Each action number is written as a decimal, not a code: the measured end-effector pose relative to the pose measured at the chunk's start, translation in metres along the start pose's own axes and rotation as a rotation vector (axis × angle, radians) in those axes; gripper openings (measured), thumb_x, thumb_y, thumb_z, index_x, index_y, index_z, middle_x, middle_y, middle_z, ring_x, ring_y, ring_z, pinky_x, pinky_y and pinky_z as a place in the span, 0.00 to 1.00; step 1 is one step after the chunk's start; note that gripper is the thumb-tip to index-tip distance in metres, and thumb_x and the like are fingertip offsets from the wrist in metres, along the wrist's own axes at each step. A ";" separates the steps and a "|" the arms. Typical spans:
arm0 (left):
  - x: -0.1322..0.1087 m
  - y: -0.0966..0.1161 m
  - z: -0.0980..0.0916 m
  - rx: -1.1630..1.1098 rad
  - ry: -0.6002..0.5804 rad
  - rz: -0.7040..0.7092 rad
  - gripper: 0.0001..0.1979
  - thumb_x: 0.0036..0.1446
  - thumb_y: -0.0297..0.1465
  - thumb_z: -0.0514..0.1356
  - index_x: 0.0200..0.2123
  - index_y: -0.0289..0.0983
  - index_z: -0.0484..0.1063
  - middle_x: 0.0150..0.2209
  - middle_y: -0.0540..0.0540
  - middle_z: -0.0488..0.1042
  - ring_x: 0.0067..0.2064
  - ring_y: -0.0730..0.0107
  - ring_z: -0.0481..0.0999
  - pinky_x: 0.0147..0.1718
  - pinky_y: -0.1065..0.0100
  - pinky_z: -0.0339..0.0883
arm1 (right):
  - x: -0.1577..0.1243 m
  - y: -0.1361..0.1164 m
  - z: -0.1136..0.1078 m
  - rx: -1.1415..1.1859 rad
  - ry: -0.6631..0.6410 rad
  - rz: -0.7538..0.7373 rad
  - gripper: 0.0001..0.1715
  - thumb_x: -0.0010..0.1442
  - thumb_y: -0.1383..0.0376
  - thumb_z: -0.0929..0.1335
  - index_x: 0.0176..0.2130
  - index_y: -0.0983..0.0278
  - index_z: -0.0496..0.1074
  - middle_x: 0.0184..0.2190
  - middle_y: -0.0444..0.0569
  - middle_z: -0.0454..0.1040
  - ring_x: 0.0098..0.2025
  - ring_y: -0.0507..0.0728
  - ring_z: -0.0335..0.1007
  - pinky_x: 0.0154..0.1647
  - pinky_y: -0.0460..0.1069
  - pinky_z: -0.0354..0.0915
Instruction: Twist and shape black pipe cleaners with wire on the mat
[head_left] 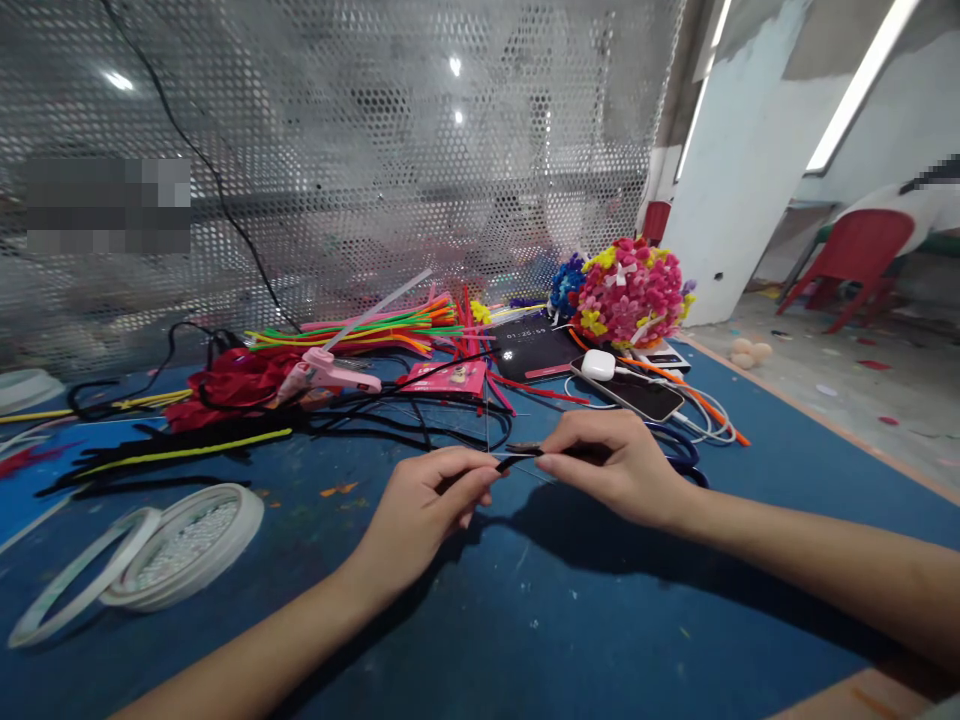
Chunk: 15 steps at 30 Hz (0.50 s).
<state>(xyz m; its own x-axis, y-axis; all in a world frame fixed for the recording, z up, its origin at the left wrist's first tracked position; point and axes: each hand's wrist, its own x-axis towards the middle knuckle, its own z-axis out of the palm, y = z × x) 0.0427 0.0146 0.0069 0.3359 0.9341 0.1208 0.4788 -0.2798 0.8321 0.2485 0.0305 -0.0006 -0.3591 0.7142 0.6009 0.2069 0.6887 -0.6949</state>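
Observation:
Over the front half of the blue table, my left hand [427, 505] pinches one end of a short black pipe cleaner [517, 460] between thumb and fingers. My right hand [619, 465] grips its other end, and the piece bows slightly between the two. Thin pale wires cross close to my fingertips. A dark metal tip shows just behind the pipe cleaner; I cannot make out what tool it belongs to. More black pipe cleaners [390, 430] lie loose on the table beyond my left hand.
A pink glue gun [337, 372] rests behind, near bundled coloured pipe cleaners [375, 335]. At left is a round white container [247, 515] of beads, its ring lid [37, 625] against it. A phone [641, 392], cables and a pink flower ball [634, 295] occupy the right rear.

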 end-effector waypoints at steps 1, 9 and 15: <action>-0.001 0.000 0.000 0.097 0.013 0.095 0.11 0.58 0.36 0.55 0.34 0.36 0.74 0.25 0.50 0.71 0.21 0.77 0.67 0.21 0.75 0.60 | 0.000 0.000 0.000 -0.004 0.013 0.035 0.07 0.55 0.67 0.69 0.26 0.67 0.73 0.22 0.43 0.71 0.23 0.47 0.64 0.23 0.41 0.59; -0.013 0.001 0.002 0.759 0.083 0.709 0.13 0.64 0.29 0.47 0.38 0.35 0.71 0.29 0.46 0.74 0.31 0.70 0.74 0.31 0.72 0.66 | 0.002 0.001 0.003 0.035 -0.039 0.248 0.07 0.55 0.68 0.67 0.27 0.67 0.73 0.24 0.45 0.74 0.27 0.50 0.67 0.28 0.43 0.62; -0.010 0.012 -0.010 1.005 0.154 0.905 0.14 0.63 0.26 0.46 0.36 0.34 0.71 0.25 0.48 0.74 0.27 0.71 0.71 0.24 0.72 0.63 | 0.003 0.002 -0.003 -0.170 -0.344 0.046 0.08 0.55 0.73 0.65 0.30 0.67 0.74 0.26 0.47 0.74 0.28 0.51 0.67 0.30 0.44 0.61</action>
<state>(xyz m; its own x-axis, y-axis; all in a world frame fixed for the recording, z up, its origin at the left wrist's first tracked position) 0.0374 0.0040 0.0211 0.7835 0.3360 0.5227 0.5426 -0.7799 -0.3120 0.2503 0.0346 0.0007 -0.6242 0.6810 0.3829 0.3678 0.6886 -0.6250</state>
